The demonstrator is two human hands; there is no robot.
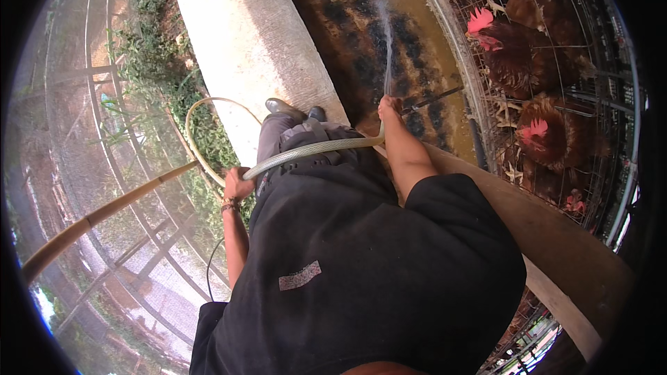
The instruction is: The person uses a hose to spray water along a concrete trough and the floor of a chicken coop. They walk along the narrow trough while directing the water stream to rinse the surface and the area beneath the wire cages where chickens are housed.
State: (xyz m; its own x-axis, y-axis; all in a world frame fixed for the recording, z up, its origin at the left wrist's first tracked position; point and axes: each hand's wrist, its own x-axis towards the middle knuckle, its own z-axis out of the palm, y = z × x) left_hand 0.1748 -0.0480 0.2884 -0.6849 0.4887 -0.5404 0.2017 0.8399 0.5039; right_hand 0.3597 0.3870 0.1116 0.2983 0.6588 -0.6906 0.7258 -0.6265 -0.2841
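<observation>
A pale braided plastic hose [307,151] runs across the front of my body. My left hand [238,184], at the left by my hip, is closed around it, and a loop of the hose rises beyond that hand over the plants and the walkway edge. My right hand [390,108] grips the hose near its outlet end; the fingers cover the tip. From there a stream of water [388,47] shoots away over the wet, dark-stained floor of a trough [354,26] beneath the cages.
I stand on a concrete walkway [250,26]. Wire cages [552,62] holding several brown hens [521,52] line the right side. On the left are green plants [156,52], mesh netting [68,130] and a bamboo pole [109,211]. A dark rod [435,98] crosses the trough near my right hand.
</observation>
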